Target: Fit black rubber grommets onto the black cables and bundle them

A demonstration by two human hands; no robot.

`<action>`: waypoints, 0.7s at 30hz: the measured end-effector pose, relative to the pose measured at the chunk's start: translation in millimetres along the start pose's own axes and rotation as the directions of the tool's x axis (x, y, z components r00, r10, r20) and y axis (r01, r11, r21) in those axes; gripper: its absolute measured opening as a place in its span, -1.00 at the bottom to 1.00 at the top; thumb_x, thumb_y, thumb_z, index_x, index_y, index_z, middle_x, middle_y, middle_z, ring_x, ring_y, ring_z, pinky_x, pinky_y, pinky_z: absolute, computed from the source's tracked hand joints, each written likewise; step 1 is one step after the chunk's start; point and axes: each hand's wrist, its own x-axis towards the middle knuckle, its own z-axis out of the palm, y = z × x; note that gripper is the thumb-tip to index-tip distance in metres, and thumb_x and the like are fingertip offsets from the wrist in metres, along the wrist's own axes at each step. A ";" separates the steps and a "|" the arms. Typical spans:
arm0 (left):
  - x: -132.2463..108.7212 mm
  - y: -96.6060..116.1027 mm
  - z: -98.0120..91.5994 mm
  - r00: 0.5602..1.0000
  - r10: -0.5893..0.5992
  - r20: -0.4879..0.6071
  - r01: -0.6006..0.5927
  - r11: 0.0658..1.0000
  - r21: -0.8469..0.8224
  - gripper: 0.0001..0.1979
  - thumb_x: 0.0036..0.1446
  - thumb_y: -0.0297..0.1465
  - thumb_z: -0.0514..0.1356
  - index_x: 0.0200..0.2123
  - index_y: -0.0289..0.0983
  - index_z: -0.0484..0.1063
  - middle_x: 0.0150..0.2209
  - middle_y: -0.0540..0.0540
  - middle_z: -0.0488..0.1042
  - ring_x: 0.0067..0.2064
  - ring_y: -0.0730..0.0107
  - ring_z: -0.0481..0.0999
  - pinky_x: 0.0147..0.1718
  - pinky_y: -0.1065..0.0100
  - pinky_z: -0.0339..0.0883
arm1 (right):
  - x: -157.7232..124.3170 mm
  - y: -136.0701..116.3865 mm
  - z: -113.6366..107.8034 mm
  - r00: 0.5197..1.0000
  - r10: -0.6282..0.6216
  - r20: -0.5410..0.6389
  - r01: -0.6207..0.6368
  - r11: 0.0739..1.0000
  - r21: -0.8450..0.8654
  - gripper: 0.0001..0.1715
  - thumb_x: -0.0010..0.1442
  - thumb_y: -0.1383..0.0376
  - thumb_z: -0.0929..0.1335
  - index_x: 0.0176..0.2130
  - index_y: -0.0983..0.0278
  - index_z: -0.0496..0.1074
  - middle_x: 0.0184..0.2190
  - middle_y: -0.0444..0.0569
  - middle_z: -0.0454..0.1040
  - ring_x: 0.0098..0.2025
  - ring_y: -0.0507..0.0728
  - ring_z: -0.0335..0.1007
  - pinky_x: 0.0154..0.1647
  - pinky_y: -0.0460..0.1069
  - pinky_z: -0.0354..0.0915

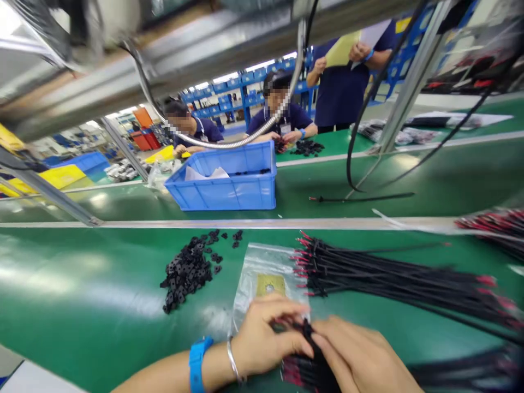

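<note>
Grip state: left hand (266, 341) is closed, thumb and fingers pinched on the wire bundle (305, 360). The right hand (362, 360) is closed on the same bundle from the other side, and the two hands meet over it.

Wire bundle: black leads with red ends, held low over the near edge of the green worktop (82, 305), just in front of a clear plastic bag (262, 262) with a yellow label.

The left wrist carries a blue wristband (196, 363) and a silver bangle (233, 363). A pile of small black parts (188, 270) lies left of the bag. A loose sheaf of black wires (388, 275) lies right of it. Beyond a white rail stands a blue crate (229, 185). Other people work on the far side.
</note>
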 end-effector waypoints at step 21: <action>0.6 -4.4 -1.2 0.975 -0.223 0.018 0.219 0.933 -0.287 -0.64 -0.03 -0.45 0.38 -0.12 -0.29 0.43 -0.29 -0.11 0.61 -0.37 0.48 0.55 -0.31 0.43 0.43 | -1.2 3.3 -3.3 0.988 0.109 0.106 -0.114 0.992 0.048 -0.77 0.33 0.39 0.20 -0.24 0.29 0.43 -0.55 -0.13 0.34 -0.53 0.01 0.24 -0.48 -0.08 0.14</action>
